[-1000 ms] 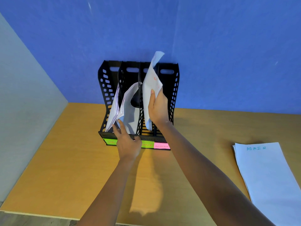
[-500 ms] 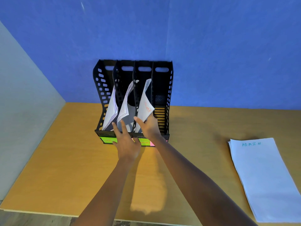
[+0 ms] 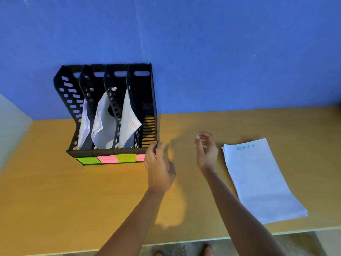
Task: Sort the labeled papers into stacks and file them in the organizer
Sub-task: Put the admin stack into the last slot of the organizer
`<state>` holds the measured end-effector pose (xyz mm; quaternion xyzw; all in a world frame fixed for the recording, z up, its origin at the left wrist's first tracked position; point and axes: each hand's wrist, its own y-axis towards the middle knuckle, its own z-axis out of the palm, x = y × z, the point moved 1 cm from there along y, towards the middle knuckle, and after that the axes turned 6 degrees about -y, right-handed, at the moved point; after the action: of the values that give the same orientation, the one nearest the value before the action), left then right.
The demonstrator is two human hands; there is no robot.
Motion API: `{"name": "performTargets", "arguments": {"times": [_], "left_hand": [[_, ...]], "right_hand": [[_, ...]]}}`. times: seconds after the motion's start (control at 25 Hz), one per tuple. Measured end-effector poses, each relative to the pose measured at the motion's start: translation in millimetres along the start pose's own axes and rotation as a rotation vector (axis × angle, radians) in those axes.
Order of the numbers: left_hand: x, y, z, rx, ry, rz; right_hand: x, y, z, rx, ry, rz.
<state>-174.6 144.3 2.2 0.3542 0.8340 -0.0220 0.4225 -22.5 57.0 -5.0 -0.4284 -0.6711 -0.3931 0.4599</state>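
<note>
The black organizer (image 3: 147, 100) stands at the table's (image 3: 55, 191) back edge, papers in three slots, its sticky labels unreadable. The left hand (image 3: 158, 169), fingers loose, hides its front right corner; the right hand (image 3: 206, 152) hovers empty beside the ADMIN stack (image 3: 258, 180)

Wooden table (image 3: 55, 200) bears organizer (image 3: 147, 108) and paper stack (image 3: 258, 178).

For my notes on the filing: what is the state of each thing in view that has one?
organizer: upright; three compartments hold papers, the rightmost is empty.
ADMIN stack: flat on the table, not filed.
left hand: open, fingertips by the organizer's front right corner.
right hand: open, empty, beside the stack.
</note>
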Motion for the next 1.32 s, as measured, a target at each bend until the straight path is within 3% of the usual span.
{"name": "performTargets", "arguments": {"times": [0.16, 0.32, 0.44, 0.56, 0.84, 1.0, 1.12, 1.2, 1.32], "left_hand": [[-45.4, -3.8, 59.0, 0.155, -0.163, -0.027], [-76.9, -18.1, 118.6, 0.477, -0.27, -0.333], [-97.4, -32.8, 158.9, 0.697, -0.264, -0.536], [-111.6, -42.3, 188.0, 0.763, -0.264, -0.652], [-119.7, -45.8, 215.1, 0.679, -0.2, -0.527], [-117.9, -37.1, 212.2, 0.444, -0.419, -0.779], [-105.4, -32.7, 206.6, 0.405, -0.587, -0.954], [-103.9, -27.8, 198.0, 0.368, -0.66, -0.959], [-114.0, -1.5, 177.1, 0.173, -0.742, -0.792]], "right_hand": [[-53.7, 27.2, -96.8, -0.137, -0.179, 0.075], [-102.3, 51.0, -183.9, -0.241, -0.42, 0.234], [-130.9, 60.8, -230.3, -0.17, -0.753, 0.392], [-144.1, 60.2, -253.8, -0.069, -0.945, 0.545], [-149.1, 47.4, -242.3, 0.058, -1.024, 0.503], [-153.6, 53.2, -247.0, 0.089, -0.581, 0.619], [-156.2, 54.5, -241.1, 0.208, -0.322, 0.644], [-146.7, 54.4, -228.2, 0.246, -0.217, 0.57], [-112.6, 64.5, -207.9, 0.163, -0.09, 0.374]]}}
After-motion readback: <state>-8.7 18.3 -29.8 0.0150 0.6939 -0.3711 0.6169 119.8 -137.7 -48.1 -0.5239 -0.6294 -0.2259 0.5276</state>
